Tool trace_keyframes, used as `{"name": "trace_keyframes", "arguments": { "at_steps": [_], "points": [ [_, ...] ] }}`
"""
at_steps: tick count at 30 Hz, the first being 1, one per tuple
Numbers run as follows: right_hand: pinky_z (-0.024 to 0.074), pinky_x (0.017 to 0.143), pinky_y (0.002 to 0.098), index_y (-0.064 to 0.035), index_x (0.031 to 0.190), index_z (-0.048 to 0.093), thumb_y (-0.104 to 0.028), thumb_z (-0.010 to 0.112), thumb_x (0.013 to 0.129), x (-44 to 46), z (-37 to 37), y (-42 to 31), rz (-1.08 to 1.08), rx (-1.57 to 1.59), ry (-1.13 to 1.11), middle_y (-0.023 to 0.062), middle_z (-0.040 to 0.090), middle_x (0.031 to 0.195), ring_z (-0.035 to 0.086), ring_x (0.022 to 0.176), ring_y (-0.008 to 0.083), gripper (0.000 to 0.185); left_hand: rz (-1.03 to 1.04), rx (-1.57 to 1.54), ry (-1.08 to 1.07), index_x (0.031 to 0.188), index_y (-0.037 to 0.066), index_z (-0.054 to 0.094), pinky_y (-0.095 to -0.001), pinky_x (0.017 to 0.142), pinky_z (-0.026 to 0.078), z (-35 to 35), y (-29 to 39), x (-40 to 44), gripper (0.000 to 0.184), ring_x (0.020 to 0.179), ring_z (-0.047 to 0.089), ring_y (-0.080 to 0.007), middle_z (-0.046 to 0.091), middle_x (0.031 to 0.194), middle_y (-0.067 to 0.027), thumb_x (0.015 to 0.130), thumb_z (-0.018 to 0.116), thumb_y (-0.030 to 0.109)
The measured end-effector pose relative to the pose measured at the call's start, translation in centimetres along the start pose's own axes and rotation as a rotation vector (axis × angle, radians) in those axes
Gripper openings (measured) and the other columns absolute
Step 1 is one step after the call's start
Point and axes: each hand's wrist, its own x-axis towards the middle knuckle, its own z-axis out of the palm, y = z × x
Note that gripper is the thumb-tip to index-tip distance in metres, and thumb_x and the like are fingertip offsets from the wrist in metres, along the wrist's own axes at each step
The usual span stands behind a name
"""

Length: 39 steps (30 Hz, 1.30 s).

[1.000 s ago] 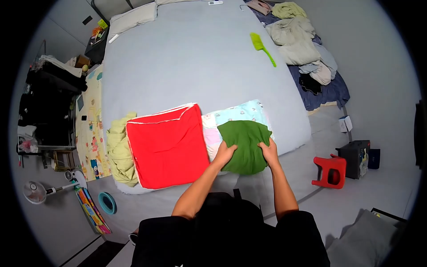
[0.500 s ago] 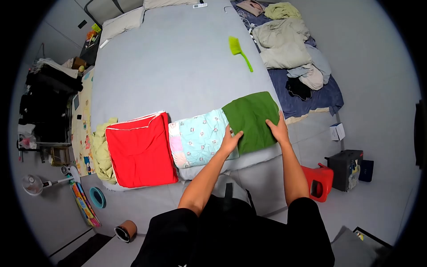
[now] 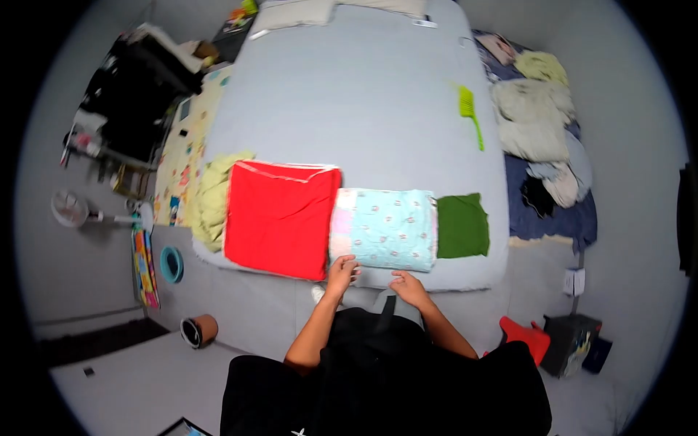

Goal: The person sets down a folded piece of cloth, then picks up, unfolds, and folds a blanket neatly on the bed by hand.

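Along the bed's front edge lie three folded cloths side by side: a large red cloth (image 3: 280, 218) with white trim, a light blue patterned cloth (image 3: 392, 227), and a smaller green cloth (image 3: 463, 227) on the right. My left hand (image 3: 343, 276) is near the lower left corner of the blue cloth, its fingers loosely bent and apart, with nothing in it. Just below the blue cloth's front edge, my right hand (image 3: 411, 288) has its fingers extended and holds nothing. Neither hand is near the green cloth.
A crumpled yellow-green cloth (image 3: 212, 203) lies left of the red one. On the bed (image 3: 349, 102) rests a green brush (image 3: 467, 109). Heaped bedding (image 3: 531, 120) lies to the right. A red plastic stool (image 3: 525, 338), a bin (image 3: 199, 330) and a fan (image 3: 70, 208) stand around.
Both hands have let go of the green cloth and drawn back toward my body, to the left. The green cloth now looks smaller and flatter. The view has shifted.
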Motion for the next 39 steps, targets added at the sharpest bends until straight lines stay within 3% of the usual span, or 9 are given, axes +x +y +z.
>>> {"name": "trace_keyframes", "arguments": {
  "at_steps": [4,5,11,14,18,20,22,29,39],
  "points": [
    [0.0521,0.08,0.0303,-0.0019,0.132,0.059,-0.021,0.068,0.09,1.5,7.0,-8.9,-0.167,-0.228,-0.162,0.0081,0.072,0.1,0.067,0.089,0.0166,0.047,0.195,-0.132,0.039,0.131,0.004,0.054,-0.0281,0.078,0.051,-4.9,3.6,-2.3,0.037,0.092,0.066,-0.0135,0.069,0.111,-0.0073,0.099,0.061,0.022],
    [0.0525,0.079,0.0336,-0.0058,0.13,0.062,-0.025,0.069,0.088,3.1,8.8,-9.8,-0.234,-0.175,-0.143,0.0099,0.071,0.096,0.068,0.085,0.022,0.046,0.241,-0.162,0.035,0.131,0.004,0.054,-0.0274,0.079,0.05,-6.3,4.6,-2.8,0.037,0.092,0.066,-0.013,0.07,0.111,-0.0069,0.099,0.061,0.023],
    [0.0513,0.076,0.0266,0.0014,0.122,0.063,-0.014,0.063,0.092,8.5,21.4,-21.8,-0.451,0.095,0.004,0.0062,0.069,0.089,0.064,0.08,0.0113,0.033,0.456,-0.161,0.062,0.128,0.002,0.056,-0.0249,0.08,0.05,-19.8,7.9,-6.9,0.032,0.092,0.066,-0.0122,0.071,0.109,-0.0063,0.101,0.06,0.019],
    [0.052,0.077,0.0268,0.003,0.122,0.062,-0.009,0.06,0.093,6.6,27.9,-27.6,-0.429,0.226,0.024,0.0073,0.069,0.09,0.064,0.081,0.0131,0.031,0.476,-0.202,0.158,0.127,0.002,0.056,-0.0245,0.079,0.05,-27.1,6.9,-9.2,0.031,0.09,0.067,-0.012,0.071,0.108,-0.0068,0.101,0.06,0.018],
    [0.0519,0.077,0.0264,0.0022,0.122,0.061,-0.008,0.062,0.094,6.5,37.2,-27.9,-0.475,0.231,-0.139,0.0059,0.068,0.091,0.065,0.082,0.0131,0.031,0.423,-0.304,0.293,0.124,0.004,0.058,-0.0234,0.075,0.049,-36.1,4.0,-10.2,0.028,0.088,0.066,-0.011,0.07,0.106,-0.006,0.099,0.061,0.018],
    [0.0503,0.07,0.0239,-0.0003,0.126,0.059,-0.007,0.063,0.095,5.8,40.2,-27.3,-0.444,0.161,-0.291,0.0064,0.066,0.107,0.064,0.085,0.0116,0.032,0.374,-0.335,0.358,0.121,0.005,0.059,-0.0233,0.072,0.048,-39.2,2.7,-10.2,0.027,0.086,0.066,-0.0112,0.07,0.105,-0.0056,0.098,0.063,0.018],
    [0.0505,0.071,0.0243,-0.0006,0.126,0.059,-0.007,0.063,0.095,4.6,41.1,-29.2,-0.472,-0.09,-0.381,0.0067,0.065,0.11,0.064,0.087,0.0115,0.032,0.387,-0.344,0.359,0.121,0.006,0.058,-0.0234,0.072,0.048,-40.7,2.9,-9.9,0.027,0.085,0.066,-0.0112,0.07,0.106,-0.0056,0.097,0.062,0.019],
    [0.0499,0.07,0.0238,0.0016,0.122,0.061,-0.009,0.063,0.095,10.0,42.6,-30.9,-0.35,0.026,-0.303,0.0032,0.067,0.092,0.063,0.078,0.0104,0.029,0.448,-0.321,0.296,0.124,0.006,0.056,-0.0239,0.073,0.048,-40.5,6.7,-7.7,0.029,0.088,0.066,-0.0114,0.07,0.106,-0.0054,0.099,0.059,0.019],
    [0.0512,0.074,0.0258,0.0022,0.12,0.064,-0.014,0.066,0.093,13.5,44.4,-34.3,-0.451,-0.074,-0.337,0.0048,0.068,0.093,0.063,0.08,0.011,0.031,0.38,-0.257,0.391,0.118,0.005,0.06,-0.0241,0.069,0.049,-45.8,7.2,-4.3,0.027,0.084,0.063,-0.0093,0.067,0.096,-0.0027,0.095,0.065,0.018]
  ]
}}
